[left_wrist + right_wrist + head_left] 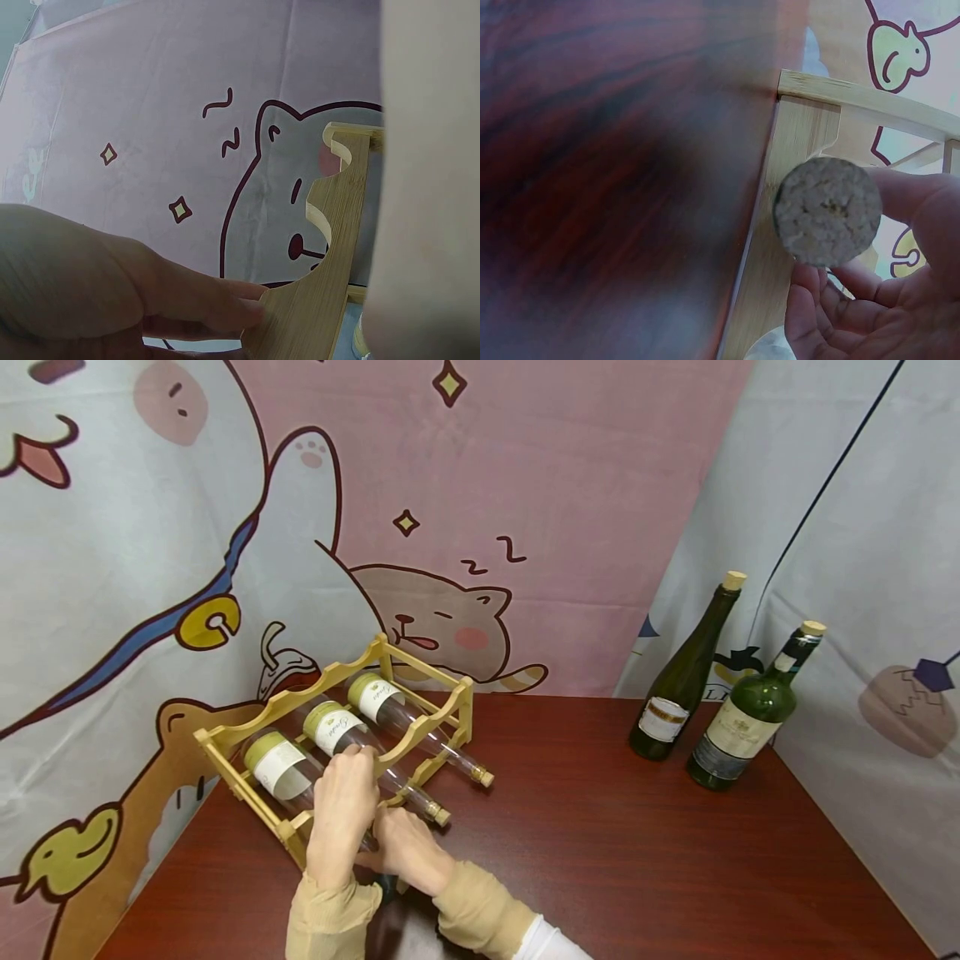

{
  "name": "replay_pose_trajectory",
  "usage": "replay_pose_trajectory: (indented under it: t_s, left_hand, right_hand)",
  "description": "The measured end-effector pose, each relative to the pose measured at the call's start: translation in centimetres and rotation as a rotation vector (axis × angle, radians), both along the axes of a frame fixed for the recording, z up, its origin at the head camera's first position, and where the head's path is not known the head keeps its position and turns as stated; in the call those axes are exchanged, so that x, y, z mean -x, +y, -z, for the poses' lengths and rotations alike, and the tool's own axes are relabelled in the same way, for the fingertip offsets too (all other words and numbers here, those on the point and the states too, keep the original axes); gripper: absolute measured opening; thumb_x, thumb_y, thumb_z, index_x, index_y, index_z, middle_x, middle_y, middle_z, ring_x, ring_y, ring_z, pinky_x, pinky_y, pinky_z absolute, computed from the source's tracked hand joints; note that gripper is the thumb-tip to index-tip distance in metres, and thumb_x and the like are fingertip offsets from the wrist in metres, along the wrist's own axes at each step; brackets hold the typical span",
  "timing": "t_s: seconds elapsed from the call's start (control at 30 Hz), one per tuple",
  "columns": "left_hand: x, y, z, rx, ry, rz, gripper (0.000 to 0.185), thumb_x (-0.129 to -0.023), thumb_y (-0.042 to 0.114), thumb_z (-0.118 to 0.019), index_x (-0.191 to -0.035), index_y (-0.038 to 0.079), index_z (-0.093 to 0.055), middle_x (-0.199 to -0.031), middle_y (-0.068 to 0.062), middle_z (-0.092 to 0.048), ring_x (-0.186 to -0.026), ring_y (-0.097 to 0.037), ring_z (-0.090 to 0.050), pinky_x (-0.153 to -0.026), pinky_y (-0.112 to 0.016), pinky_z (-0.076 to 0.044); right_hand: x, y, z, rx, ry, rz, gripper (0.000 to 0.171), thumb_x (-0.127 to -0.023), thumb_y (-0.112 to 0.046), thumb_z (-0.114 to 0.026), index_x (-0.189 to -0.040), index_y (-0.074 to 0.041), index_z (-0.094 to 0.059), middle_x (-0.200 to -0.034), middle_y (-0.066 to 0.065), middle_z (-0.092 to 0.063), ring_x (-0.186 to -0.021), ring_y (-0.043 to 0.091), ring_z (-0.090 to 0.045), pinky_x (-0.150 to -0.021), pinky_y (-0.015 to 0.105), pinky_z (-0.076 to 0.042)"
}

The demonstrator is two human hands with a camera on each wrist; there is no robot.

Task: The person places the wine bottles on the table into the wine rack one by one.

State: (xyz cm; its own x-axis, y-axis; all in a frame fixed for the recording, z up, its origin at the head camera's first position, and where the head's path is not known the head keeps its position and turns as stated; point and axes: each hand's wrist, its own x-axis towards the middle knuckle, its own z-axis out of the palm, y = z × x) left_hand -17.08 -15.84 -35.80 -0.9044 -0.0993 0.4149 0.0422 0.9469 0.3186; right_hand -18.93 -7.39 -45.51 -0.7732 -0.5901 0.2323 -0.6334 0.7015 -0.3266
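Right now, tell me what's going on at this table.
A person is working at a wooden wine rack on a dark red table. Three clear bottles lie in it side by side. Both hands are on the nearest clear bottle: the left hand grips its body, and the right hand holds its neck end, fingers curled round the cork. Two dark green wine bottles stand upright at the table's far right, untouched.

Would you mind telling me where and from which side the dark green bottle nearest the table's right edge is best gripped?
Grip the dark green bottle around its straight body, about at the label, coming level from the front right. It stands upright, its body is the broadest, most even part, and the other upright bottle crowds its left side.
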Motion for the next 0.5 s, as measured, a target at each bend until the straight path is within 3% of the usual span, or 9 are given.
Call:
replay_pose_trajectory:
  t_s: [0.3,0.5]
  left_hand:
    - [-0.06,0.04,-0.07,-0.004,-0.002,-0.002,0.014,-0.074,-0.010,-0.057,-0.084,-0.004,-0.065,-0.079,-0.018,-0.061,-0.069,-0.043,-0.062,-0.051,-0.051,-0.047]
    - [-0.12,0.07,-0.06,-0.003,-0.005,-0.001,0.014,-0.074,-0.010,-0.057,-0.083,-0.004,-0.065,-0.078,-0.018,-0.061,-0.069,-0.043,-0.062,-0.051,-0.051,-0.047]
  right_hand:
    - [0.18,0.04,0.09,0.056,0.090,-0.057,0.041,-0.074,-0.037,-0.075,-0.061,-0.015,-0.044,-0.055,-0.008,-0.041,-0.045,0.004,-0.038,-0.040,0.017,-0.032]
    - [0.33,0.06,0.16,0.073,0.086,-0.082,0.045,-0.077,-0.033,-0.073,-0.057,-0.017,-0.036,-0.054,-0.010,-0.036,-0.044,0.002,-0.035,-0.039,0.016,-0.030]
